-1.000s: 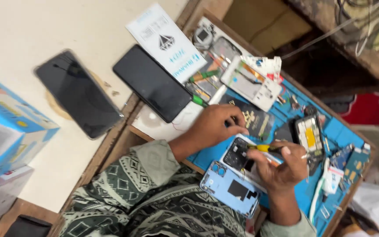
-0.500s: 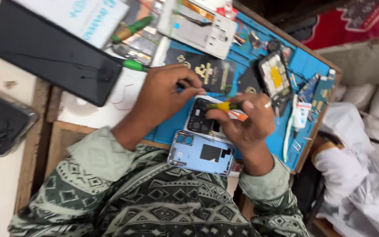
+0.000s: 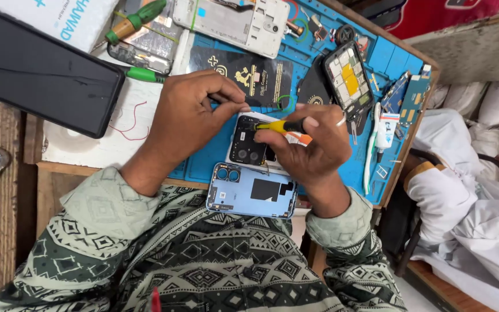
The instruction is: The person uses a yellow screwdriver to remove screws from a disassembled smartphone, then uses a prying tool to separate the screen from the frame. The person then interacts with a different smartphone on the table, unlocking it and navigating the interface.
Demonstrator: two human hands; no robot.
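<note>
Hands at work over an opened phone (image 3: pixel 253 140) near the centre of the frame, on a blue repair mat (image 3: pixel 391 58) that covers a wooden workbench. The right hand (image 3: pixel 313 147) is closed around a small yellow-and-black screwdriver (image 3: pixel 280 125), whose tip points left onto the phone's exposed dark interior. The left hand (image 3: pixel 189 115), just left of the phone, has thumb and forefinger pinched together at the phone's upper edge; whether anything sits between them cannot be told. The two hands are close together, nearly meeting over the device. Directly below it, at the bench's near edge, lies a pale blue back cover (image 3: pixel 250 198) with camera cut-outs, inner side up. Above the hands rests a black card with gold print (image 3: pixel 244 72); to its upper right stands another stripped phone frame (image 3: pixel 350 81) showing yellow parts. A white phone housing (image 3: pixel 232 20) lies at the top centre, and green-handled screwdrivers (image 3: pixel 137 20) at the upper left. A large dark screen panel (image 3: pixel 41 72) occupies the left of the frame on a white sheet. A white toothbrush (image 3: pixel 369 150) and a small tube (image 3: pixel 385 130) lie right of the hands. A patterned green-and-black sleeved garment (image 3: pixel 192 266) fills the bottom.
</note>
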